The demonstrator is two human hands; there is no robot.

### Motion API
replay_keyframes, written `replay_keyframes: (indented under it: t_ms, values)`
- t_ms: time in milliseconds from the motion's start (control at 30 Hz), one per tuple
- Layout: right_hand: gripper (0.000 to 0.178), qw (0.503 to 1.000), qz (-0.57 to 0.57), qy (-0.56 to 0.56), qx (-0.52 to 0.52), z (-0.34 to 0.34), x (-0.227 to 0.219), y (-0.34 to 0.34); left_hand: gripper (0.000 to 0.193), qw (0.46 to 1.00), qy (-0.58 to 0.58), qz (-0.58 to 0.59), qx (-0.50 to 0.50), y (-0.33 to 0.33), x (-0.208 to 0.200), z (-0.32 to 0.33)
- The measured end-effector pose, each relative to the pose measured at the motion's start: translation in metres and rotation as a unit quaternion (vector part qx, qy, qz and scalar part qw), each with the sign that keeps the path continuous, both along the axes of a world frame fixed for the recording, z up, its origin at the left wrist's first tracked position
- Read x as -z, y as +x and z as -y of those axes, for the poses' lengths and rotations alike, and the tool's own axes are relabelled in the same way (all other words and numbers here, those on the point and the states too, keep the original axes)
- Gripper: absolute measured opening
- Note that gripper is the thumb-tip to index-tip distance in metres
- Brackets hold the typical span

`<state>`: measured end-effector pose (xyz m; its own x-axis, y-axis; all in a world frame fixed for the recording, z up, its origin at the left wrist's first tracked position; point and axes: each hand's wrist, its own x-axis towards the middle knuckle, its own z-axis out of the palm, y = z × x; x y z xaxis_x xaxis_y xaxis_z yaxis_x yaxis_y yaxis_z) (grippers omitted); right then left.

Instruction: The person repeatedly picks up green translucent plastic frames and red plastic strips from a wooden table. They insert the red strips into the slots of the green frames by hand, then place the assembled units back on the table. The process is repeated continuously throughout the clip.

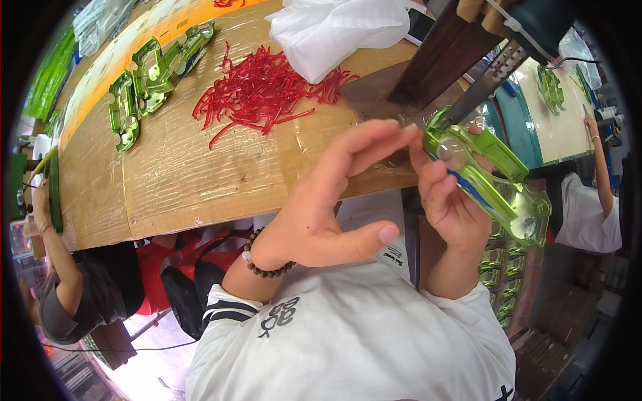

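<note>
My right hand [455,210] grips a glossy green plastic frame [491,184], raised at the table's right edge and tilted. The frame has clear, rounded hollows and a blue strip along one side. My left hand [321,207], with a beaded bracelet at the wrist, is open, its thumb well apart from the fingers. Its fingertips reach up to the frame's upper left end, close to my right fingers; whether they touch the frame I cannot tell. Just behind the frame's upper end comes down a dark metal bar [485,83].
On the brown-covered table [180,194] lie a heap of thin red plastic strips [261,93], a white plastic bag [341,33] and several green frames [124,110]. A dark post [435,60] stands at right. More frames [491,267] sit below. Co-workers are at both sides.
</note>
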<state>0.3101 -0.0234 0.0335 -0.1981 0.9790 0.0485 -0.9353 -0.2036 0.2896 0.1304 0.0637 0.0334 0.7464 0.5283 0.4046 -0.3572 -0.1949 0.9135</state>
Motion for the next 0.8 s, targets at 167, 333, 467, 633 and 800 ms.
replay_keyframes:
  t_ms: [167, 333, 467, 633, 800]
  values:
    - [0.047, 0.992, 0.116, -0.018, 0.038, -0.006, -0.003, 0.002, 0.087, 1.000, 0.007, -0.010, 0.004, 0.009, -0.002, -0.004]
    - [0.045, 0.986, 0.143, -0.027, 0.086, -0.006, -0.009, 0.001, 0.094, 0.989, 0.131, -0.066, -0.020, 0.017, -0.003, -0.005]
    - [0.044, 0.981, 0.161, -0.045, 0.099, -0.007, -0.017, 0.000, 0.096, 0.978, 0.173, -0.104, -0.043, 0.019, -0.009, -0.003]
    - [0.044, 0.977, 0.172, -0.055, 0.110, -0.006, -0.014, 0.002, 0.097, 0.972, 0.201, -0.113, -0.053, 0.021, -0.010, -0.003]
    - [0.046, 0.978, 0.170, -0.051, 0.110, -0.006, -0.011, 0.003, 0.097, 0.970, 0.210, -0.112, -0.058, 0.021, -0.009, -0.003]
